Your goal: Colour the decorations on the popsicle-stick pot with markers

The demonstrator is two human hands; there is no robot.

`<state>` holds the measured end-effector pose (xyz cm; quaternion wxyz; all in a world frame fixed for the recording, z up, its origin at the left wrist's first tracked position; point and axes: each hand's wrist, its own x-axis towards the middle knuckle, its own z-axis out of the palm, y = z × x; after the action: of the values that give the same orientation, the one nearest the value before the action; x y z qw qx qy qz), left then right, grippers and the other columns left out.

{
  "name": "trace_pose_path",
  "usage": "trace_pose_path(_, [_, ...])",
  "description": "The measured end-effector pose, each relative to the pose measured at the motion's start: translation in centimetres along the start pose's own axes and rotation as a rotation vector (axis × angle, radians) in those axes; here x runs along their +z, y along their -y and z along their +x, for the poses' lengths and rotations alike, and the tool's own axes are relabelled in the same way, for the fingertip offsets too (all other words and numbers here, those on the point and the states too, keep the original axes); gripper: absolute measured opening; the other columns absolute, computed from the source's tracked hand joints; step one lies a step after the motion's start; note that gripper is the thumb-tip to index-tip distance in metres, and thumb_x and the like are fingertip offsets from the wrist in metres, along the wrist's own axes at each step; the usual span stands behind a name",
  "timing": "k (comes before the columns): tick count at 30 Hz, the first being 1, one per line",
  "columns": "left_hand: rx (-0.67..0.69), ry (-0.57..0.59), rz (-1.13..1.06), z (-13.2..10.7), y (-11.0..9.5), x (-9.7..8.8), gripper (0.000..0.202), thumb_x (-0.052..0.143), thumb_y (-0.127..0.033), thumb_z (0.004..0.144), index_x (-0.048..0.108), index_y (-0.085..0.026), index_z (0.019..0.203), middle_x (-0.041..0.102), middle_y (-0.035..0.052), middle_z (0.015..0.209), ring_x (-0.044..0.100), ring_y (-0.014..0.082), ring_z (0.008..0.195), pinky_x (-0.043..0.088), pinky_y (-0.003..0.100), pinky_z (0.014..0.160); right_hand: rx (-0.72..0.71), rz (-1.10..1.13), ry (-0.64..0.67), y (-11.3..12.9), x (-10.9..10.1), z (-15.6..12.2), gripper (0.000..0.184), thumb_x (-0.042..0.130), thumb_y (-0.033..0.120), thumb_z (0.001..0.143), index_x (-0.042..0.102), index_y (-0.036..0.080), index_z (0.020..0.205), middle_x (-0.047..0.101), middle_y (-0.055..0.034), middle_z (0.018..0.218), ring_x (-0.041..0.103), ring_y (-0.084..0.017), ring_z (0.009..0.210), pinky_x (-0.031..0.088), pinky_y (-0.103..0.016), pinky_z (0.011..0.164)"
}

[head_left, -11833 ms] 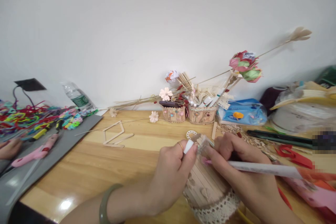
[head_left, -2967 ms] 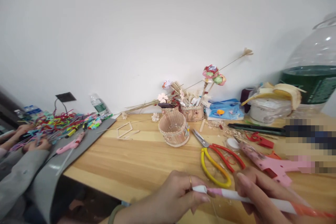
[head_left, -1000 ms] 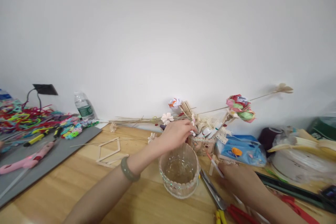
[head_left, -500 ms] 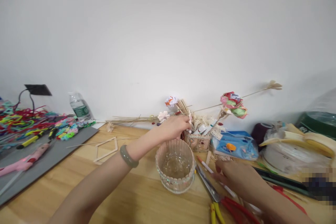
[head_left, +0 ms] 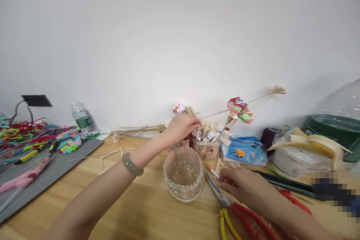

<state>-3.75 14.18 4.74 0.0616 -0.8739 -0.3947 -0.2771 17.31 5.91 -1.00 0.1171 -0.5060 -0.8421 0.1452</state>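
My left hand (head_left: 182,129), with a green bangle at the wrist, reaches over a decorated stick holder (head_left: 207,150) packed with lace and white-handled pieces. Its fingertips are pinched together at the holder's left side; what lies between them is too small to make out. In front stands a round cup (head_left: 183,191) with a wooden-stick wall and a beaded band. My right hand (head_left: 239,183) is low over the table, fingers curled, beside a white pen-like stick (head_left: 214,173) and red-handled scissors (head_left: 221,195). Whether those fingers hold anything is hidden.
Paper flowers (head_left: 239,108) rise from the holder. To the right are a blue packet (head_left: 244,152), a banana peel (head_left: 312,143) and a large green-banded bottle (head_left: 332,131). At left lie coloured pipe cleaners (head_left: 25,138), a pink glue gun (head_left: 30,174) and a water bottle (head_left: 83,117).
The whole view has shifted, so most things appear slightly further left. My left hand stays at the holder, fingertips pinched. My right hand remains beside the scissors, fingers curled.
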Motion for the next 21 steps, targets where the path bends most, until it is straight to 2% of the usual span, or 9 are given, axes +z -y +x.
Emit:
trace_pose_path(2, [-0.026,-0.080,-0.081,0.2,-0.8,-0.9,0.014,0.053,-0.023,0.083,0.064,-0.016,0.086,0.068,0.0031,0.086,0.061,0.0148,0.080,0.045,0.025,0.072,-0.002,0.086,-0.106,0.1,-0.5,0.3,0.020,0.047,0.030,0.080,0.060,0.022,0.068,0.062,-0.0013,0.061,0.055,-0.017,0.057,0.034,-0.026,0.052])
trace_pose_path(4, [-0.034,-0.150,-0.156,0.5,-2.1,-2.0,0.014,0.054,-0.025,0.082,0.064,-0.015,0.084,0.066,0.0029,0.085,0.060,0.0131,0.077,0.046,0.024,0.070,0.011,0.179,-0.268,0.3,-1.3,0.9,0.021,0.042,0.036,0.083,0.058,0.021,0.085,0.060,-0.0017,0.066,0.055,-0.018,0.061,0.038,-0.028,0.057])
trace_pose_path(7, [-0.027,-0.236,-0.322,0.6,-4.8,-3.6,0.018,0.053,-0.029,0.083,0.062,-0.014,0.086,0.065,0.0019,0.080,0.059,0.0103,0.070,0.047,0.021,0.065,-0.012,0.317,-0.497,1.0,-2.9,1.7,0.043,0.045,0.046,0.080,0.044,0.018,0.113,0.055,-0.0095,0.103,0.053,-0.022,0.089,0.040,-0.033,0.074])
trace_pose_path(8, [-0.035,-0.284,-0.501,0.6,-5.7,-4.0,0.017,0.055,-0.029,0.081,0.062,-0.013,0.084,0.065,0.0019,0.078,0.059,0.0102,0.070,0.047,0.021,0.064,-0.047,0.366,-0.525,1.4,-3.5,1.7,0.048,0.046,0.047,0.079,0.041,0.018,0.117,0.050,-0.0107,0.113,0.050,-0.022,0.098,0.039,-0.033,0.081])
trace_pose_path(10, [-0.070,-0.305,-0.803,0.3,-7.3,-4.8,0.013,0.058,-0.025,0.078,0.061,-0.012,0.080,0.063,0.0008,0.072,0.057,0.0091,0.065,0.046,0.021,0.062,-0.137,0.466,-0.473,2.4,-4.5,1.4,0.044,0.045,0.047,0.080,0.045,0.019,0.115,0.053,-0.0080,0.110,0.050,-0.020,0.099,0.039,-0.031,0.083])
trace_pose_path(13, [-0.143,-0.257,-0.950,-0.6,-8.4,-5.4,0.010,0.059,-0.020,0.076,0.059,-0.011,0.078,0.059,0.0001,0.068,0.054,0.0079,0.058,0.046,0.021,0.057,-0.214,0.584,-0.304,3.8,-5.3,-0.1,0.033,0.040,0.044,0.084,0.058,0.019,0.097,0.054,0.0010,0.066,0.055,-0.014,0.064,0.045,-0.025,0.062])
trace_pose_path(16, [-0.028,-0.169,-0.754,-2.0,-8.2,-5.7,0.016,0.049,-0.019,0.083,0.058,-0.013,0.095,0.061,0.0027,0.078,0.057,0.0103,0.065,0.047,0.024,0.063,-0.139,0.859,-0.137,4.5,-5.2,-2.4,0.029,0.048,0.044,0.080,0.061,0.019,0.089,0.042,0.0063,0.051,0.039,-0.007,0.039,0.033,-0.018,0.038])
trace_pose_path(19, [0.281,-0.067,-0.336,-3.8,-7.8,-5.5,0.024,0.040,-0.025,0.089,0.058,-0.014,0.102,0.062,0.0076,0.090,0.056,0.0155,0.082,0.045,0.028,0.074,-0.018,1.252,0.085,4.5,-4.9,-4.7,0.024,0.058,0.041,0.076,0.062,0.018,0.070,0.046,0.0052,0.049,0.034,-0.004,0.032,0.021,-0.015,0.029])
trace_pose_path(21, [0.383,-0.026,-0.137,-5.0,-7.9,-5.1,0.030,0.036,-0.029,0.091,0.060,-0.013,0.098,0.062,0.0089,0.086,0.055,0.0165,0.081,0.043,0.027,0.072,0.028,1.430,0.205,4.2,-4.5,-6.2,0.035,0.054,0.047,0.078,0.063,0.016,0.064,0.048,0.0026,0.044,0.036,-0.003,0.029,0.020,-0.014,0.029])
